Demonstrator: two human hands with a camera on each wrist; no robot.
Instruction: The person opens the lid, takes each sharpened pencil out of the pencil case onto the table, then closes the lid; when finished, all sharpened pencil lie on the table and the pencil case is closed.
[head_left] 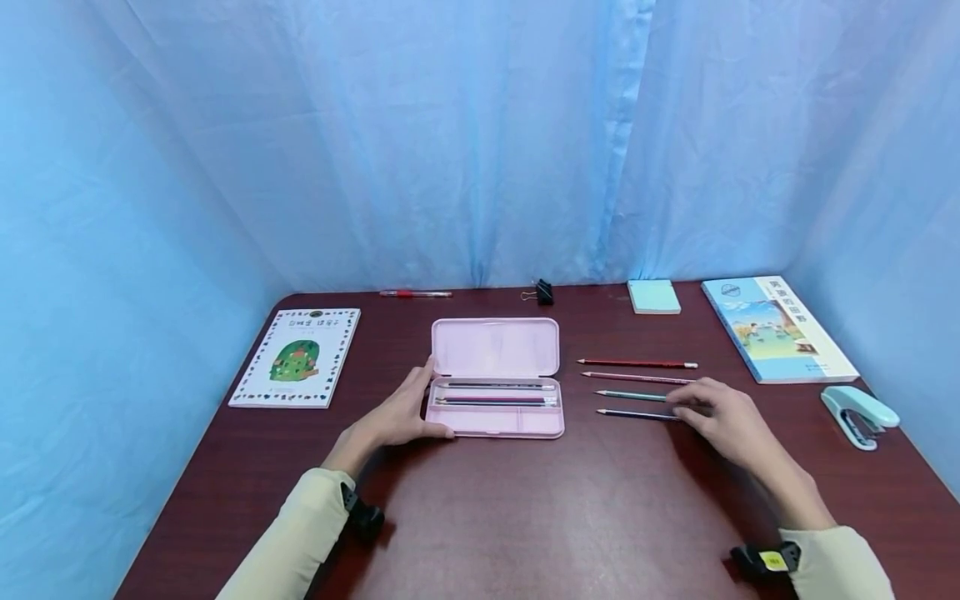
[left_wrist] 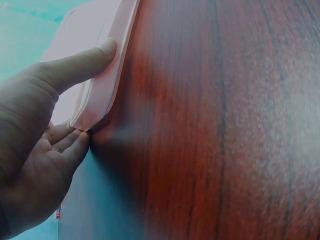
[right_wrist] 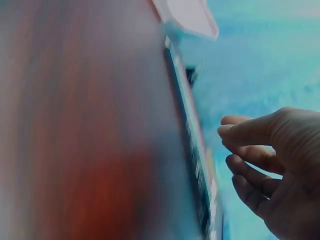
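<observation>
A pink pencil case lies with its lid raised and several pencils inside. My left hand holds its left end, the thumb against the front side and the other fingers round the left side. To the right lie a red pencil, a pink pencil, a green pencil and a dark blue pencil, tips toward the case. My right hand hovers over the ends of the lower pencils, fingers loosely bent. In the right wrist view its fingers are apart from the blurred pencils.
A white book lies at the left, a red pen and black binder clip along the back. Sticky notes, a thicker book and a mint stapler are at the right. Blue curtains surround the table.
</observation>
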